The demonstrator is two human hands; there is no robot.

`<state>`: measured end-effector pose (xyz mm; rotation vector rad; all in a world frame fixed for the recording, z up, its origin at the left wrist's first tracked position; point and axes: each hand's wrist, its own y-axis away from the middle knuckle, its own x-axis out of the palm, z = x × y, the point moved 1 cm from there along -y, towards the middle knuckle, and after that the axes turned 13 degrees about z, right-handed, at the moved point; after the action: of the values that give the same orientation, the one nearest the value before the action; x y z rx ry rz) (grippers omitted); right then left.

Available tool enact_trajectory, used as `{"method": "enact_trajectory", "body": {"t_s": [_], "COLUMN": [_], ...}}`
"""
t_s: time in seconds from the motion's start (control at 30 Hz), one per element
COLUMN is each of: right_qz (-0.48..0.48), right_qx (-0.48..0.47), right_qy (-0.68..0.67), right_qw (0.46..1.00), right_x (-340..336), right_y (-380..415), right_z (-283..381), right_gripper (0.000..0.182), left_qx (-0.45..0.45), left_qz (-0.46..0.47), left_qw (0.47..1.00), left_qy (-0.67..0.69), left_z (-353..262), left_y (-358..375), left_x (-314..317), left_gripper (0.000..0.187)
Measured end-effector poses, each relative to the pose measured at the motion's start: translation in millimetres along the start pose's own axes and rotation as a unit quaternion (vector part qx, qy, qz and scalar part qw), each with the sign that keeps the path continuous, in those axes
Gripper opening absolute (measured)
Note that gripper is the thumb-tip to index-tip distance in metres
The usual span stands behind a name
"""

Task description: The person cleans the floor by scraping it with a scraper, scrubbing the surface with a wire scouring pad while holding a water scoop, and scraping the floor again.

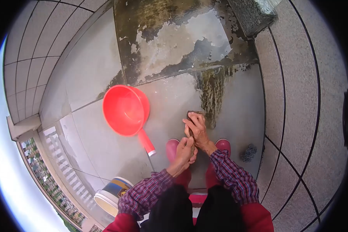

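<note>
My left hand [183, 154] is closed round the lower end of a narrow dark-brown tool [189, 116], in front of my knees. Higher up, my right hand [199, 131] wraps over the top part of the same tool. Fingers cover most of it, so I cannot make out its exact kind. Left of my hands, a red plastic dipper [124, 110] rests on the wet floor, its handle pointing toward me. A grey scouring pad [248, 152] lies on the floor to the right of my boots.
Pink boots [223, 145] stand beneath my arms. A white bucket [106, 202] with a coloured label is at lower left. Brown grime streaks the floor tiles [212, 91] ahead. A tiled wall [297, 96] rises on the right, a stone block [255, 15] at upper right, a balustrade [67, 166] on the left.
</note>
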<state>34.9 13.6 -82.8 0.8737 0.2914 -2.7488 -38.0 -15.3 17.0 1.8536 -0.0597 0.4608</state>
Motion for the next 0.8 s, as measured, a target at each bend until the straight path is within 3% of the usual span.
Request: {"method": "enact_trajectory", "body": {"t_s": [0.13,0.17,0.2,0.27,0.37,0.43,0.5,0.63,0.67,0.73,0.8], "right_qz": [0.019,0.06,0.099,-0.012,0.004,0.027,0.017,0.075,0.116,0.059,0.043], "right_qx": [-0.017,0.039,0.091,-0.013,-0.023,-0.023,-0.072,-0.06,-0.053,-0.094,-0.091], "right_qy": [0.017,-0.072,-0.153,-0.019,-0.004,-0.014,-0.032,-0.031,-0.018,-0.034,-0.031], "right_qw": [1.0,0.995,0.979,1.0,1.0,0.999,0.997,0.995,0.992,0.993,0.994], "right_x": [-36,-31,-33,-36,-6,15,29,15,9,13,20], "right_y": [-115,-118,-123,-101,-26,-6,-34,-141,-154,-122,-63], "right_z": [-39,-49,-51,-33,0,14,12,-4,-5,-2,13], "right_gripper": [0.027,0.028,0.03,0.027,0.024,0.024,0.021,0.015,0.015,0.017,0.018], "left_qx": [0.07,0.071,0.077,0.059,0.047,0.031,0.08,0.105,0.112,0.089,0.048], "left_qz": [0.063,0.075,0.08,0.036,0.006,-0.014,-0.019,0.076,0.077,0.01,0.005], "left_qw": [0.995,0.991,0.991,0.996,0.998,0.999,0.996,0.976,0.976,0.989,0.996], "left_qy": [0.042,0.079,0.079,0.047,0.036,0.031,0.047,0.173,0.169,0.119,0.08], "left_z": [-100,-117,-113,-92,-9,13,-5,-122,-119,-90,-34], "left_y": [-64,-66,-59,-46,-11,1,-5,-54,-44,-33,-14], "left_x": [14,25,27,33,-7,-26,-37,-45,-44,-33,-42], "left_gripper": [0.019,0.019,0.019,0.018,0.021,0.021,0.021,0.021,0.021,0.02,0.02]}}
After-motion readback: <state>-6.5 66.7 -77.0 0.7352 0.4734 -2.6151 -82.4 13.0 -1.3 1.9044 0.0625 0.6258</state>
